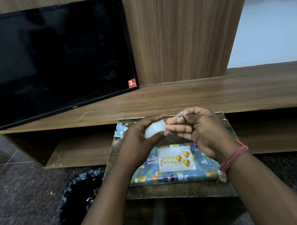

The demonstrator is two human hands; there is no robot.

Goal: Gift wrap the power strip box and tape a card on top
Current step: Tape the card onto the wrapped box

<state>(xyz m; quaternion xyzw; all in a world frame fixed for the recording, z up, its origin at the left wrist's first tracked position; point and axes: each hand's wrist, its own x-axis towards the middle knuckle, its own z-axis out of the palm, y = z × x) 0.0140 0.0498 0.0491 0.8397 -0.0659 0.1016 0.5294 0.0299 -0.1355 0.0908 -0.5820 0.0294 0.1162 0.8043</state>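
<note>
The box (170,177), wrapped in blue animal-print paper, lies on a small dark wooden stool (181,190). A white "Happy Birthday" card (175,158) with gold balloons lies flat on top of it. Above the box my left hand (142,141) grips a clear tape roll (154,128) between thumb and fingers. My right hand (196,127) pinches the loose end of a clear tape strip (177,115) right beside the roll. Both hands hover over the far half of the stool.
A scrap of wrapping paper (121,130) lies at the stool's far left corner. A bin with a black bag (79,197) stands on the floor to the left. Behind runs a wooden TV unit (216,92) with a black TV (49,59) leaning on it.
</note>
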